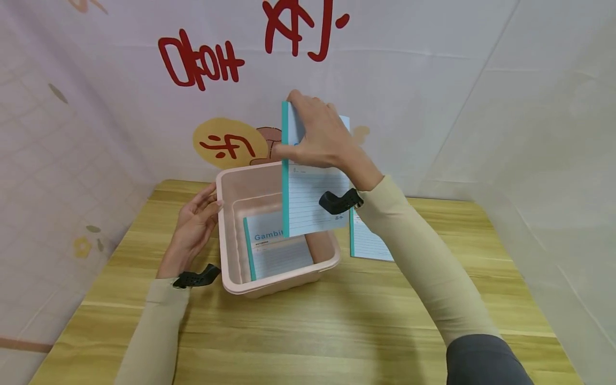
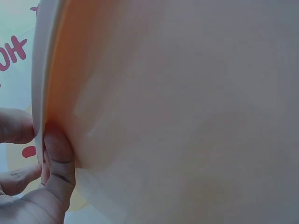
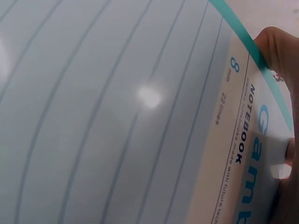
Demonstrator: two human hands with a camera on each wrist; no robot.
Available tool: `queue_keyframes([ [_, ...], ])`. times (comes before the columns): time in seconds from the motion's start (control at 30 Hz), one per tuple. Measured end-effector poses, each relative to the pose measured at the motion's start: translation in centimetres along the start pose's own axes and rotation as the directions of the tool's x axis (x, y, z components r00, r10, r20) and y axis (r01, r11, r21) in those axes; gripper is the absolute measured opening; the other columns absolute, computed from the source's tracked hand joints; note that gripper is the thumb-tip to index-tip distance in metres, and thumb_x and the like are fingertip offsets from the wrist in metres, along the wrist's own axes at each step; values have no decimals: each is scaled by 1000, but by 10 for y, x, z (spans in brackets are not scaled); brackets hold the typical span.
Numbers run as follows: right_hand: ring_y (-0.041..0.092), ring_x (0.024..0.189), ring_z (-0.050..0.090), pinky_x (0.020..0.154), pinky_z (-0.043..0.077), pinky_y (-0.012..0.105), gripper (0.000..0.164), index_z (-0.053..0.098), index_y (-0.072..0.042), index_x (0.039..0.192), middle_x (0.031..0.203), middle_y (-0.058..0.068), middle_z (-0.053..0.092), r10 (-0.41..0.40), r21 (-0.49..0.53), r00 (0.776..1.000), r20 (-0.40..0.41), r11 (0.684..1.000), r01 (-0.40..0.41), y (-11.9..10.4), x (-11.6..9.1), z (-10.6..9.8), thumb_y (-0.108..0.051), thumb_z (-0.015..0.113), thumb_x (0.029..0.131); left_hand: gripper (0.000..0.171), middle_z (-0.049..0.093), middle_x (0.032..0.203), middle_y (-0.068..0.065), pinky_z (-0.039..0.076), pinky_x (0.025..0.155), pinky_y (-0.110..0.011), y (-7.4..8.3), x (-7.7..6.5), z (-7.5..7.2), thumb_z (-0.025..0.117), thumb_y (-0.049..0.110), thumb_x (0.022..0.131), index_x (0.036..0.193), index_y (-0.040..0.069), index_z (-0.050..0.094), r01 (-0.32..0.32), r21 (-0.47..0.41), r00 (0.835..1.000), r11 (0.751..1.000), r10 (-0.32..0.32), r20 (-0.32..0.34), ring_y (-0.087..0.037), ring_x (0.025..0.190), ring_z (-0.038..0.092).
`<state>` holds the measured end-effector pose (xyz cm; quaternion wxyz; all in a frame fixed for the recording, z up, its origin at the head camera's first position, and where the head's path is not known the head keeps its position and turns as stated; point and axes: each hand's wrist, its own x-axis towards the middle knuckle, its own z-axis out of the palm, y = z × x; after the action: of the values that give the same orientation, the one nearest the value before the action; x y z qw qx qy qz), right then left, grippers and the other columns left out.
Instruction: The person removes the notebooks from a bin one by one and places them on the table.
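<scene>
My right hand (image 1: 320, 136) grips a light blue notebook (image 1: 310, 198) with a teal spine, held upright over the right side of a pale pink plastic bin (image 1: 279, 286). In the right wrist view, the cover of this notebook (image 3: 140, 116) fills most of the picture, with the thumb at the teal spine. The left hand (image 1: 197, 219) pinches the bin's left rim, and the left wrist view shows its fingers (image 2: 60, 149) on both sides of that rim. Inside the bin lies another notebook (image 1: 281, 259) marked "Gambit", partly hidden by the raised one.
To the right of the bin a further notebook (image 1: 368, 240) lies on the wooden table (image 1: 289, 342), partly covered by the right forearm. A white printed cloth (image 1: 409, 107) hangs behind the table, close to its back edge, and continues along both sides.
</scene>
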<state>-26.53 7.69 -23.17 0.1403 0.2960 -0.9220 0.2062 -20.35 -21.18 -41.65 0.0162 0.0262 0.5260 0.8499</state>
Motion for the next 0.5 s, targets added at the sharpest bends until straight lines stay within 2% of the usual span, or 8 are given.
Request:
queue_keyframes([
  [0.17,23,106,51,92,38,42,68,49,-14,132,113,6,60,56,-28,998,2,998,-56,28,-10,-8,-51,67,78,67,50,126,-9,58,84,-16,0,0,0,60,-3,100,158,-2,28,6,20,1000,1000,-6,3,-10,104,58],
  [0.3,25,101,52,87,36,43,65,49,-12,128,107,8,59,91,-51,996,8,995,-91,52,-20,-12,-50,67,78,68,48,128,-10,57,86,-15,-1,-1,0,61,-2,100,159,-2,26,15,46,1000,999,-15,-5,-11,106,57],
  [0.5,30,100,52,88,36,46,67,48,-9,129,106,12,58,165,-95,986,21,982,-162,88,-36,-19,-50,67,79,69,47,130,-9,57,87,-16,0,-1,0,61,-1,100,159,-2,26,14,63,1000,998,-14,-4,-10,107,57],
])
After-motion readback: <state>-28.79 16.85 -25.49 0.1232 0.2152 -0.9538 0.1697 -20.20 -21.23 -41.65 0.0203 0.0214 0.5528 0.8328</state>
